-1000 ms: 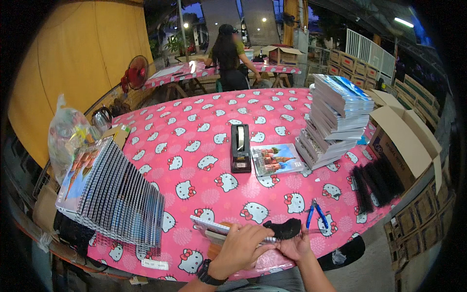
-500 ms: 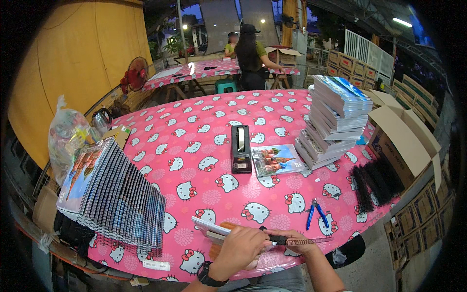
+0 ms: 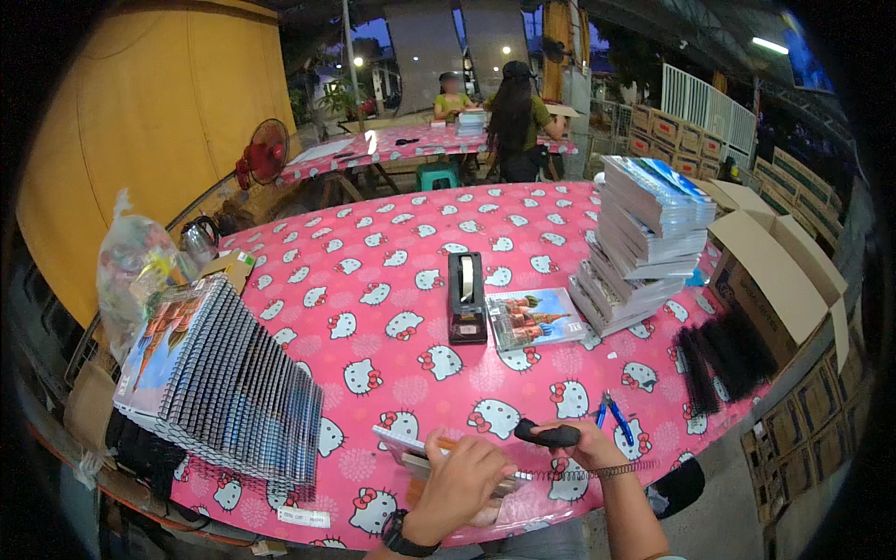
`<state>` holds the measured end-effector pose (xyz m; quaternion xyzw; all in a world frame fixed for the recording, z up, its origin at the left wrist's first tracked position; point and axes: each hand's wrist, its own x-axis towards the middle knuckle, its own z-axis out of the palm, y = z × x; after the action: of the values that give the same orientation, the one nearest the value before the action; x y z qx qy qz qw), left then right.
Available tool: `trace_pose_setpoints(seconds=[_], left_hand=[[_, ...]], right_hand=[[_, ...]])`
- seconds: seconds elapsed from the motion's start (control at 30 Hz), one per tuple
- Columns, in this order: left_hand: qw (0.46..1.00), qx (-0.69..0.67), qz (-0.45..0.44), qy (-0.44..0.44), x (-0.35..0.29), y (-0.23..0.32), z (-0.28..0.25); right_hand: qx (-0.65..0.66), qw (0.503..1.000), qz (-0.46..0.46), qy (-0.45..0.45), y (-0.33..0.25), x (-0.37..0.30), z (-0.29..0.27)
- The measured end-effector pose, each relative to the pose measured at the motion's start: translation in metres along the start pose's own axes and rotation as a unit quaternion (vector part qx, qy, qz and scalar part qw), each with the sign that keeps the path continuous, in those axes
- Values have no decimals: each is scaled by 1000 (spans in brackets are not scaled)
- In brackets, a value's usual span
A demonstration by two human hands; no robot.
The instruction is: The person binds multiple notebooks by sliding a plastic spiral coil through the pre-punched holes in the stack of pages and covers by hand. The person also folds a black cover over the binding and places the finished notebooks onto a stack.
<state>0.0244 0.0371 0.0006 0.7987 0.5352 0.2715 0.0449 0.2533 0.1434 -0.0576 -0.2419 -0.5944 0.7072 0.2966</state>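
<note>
Notebook [image 3: 396,439] at near edge of worktop [image 3: 352,464], gripped by left hand [image 3: 469,478], fingers bent over it; probably light, fairly stiff, pages apt to slip, best pressed near spine. Thin coil [image 3: 627,469] extends rightward, likely springy, easily bent. Right hand [image 3: 590,448] clasps soft-looking black object [image 3: 549,435]. Blue cutters [image 3: 618,422] just beyond.
</note>
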Motion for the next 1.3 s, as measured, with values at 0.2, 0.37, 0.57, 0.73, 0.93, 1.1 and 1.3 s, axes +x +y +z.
trace_pose_setpoints(seconds=[0.2, 0.37, 0.57, 0.73, 0.93, 1.1, 1.3], left_hand=[[993, -72, -57, 76, -9, -6, -11], [989, -63, -76, 112, -16, -4, -4], [986, -79, -84, 118, -18, -5, 0], [983, -78, -82, 147, -17, -9, -3], [982, -30, -88, 163, -19, -14, -10], [980, -29, -124, 152, -23, -15, -16], [979, -26, -110, 169, -23, -24, -13]], right_hand=[[-121, 982, -113, -94, -50, -10, 42], [-273, 957, -77, -56, -53, 6, 35], [-459, 887, -26, -25, -52, 21, 23], [-252, 939, -155, -176, -64, 23, 43], [-183, 953, -160, -179, -64, 31, 43], [-291, 943, -71, -144, -62, 45, 36], [-489, 867, -37, -95, -66, 62, 34]])
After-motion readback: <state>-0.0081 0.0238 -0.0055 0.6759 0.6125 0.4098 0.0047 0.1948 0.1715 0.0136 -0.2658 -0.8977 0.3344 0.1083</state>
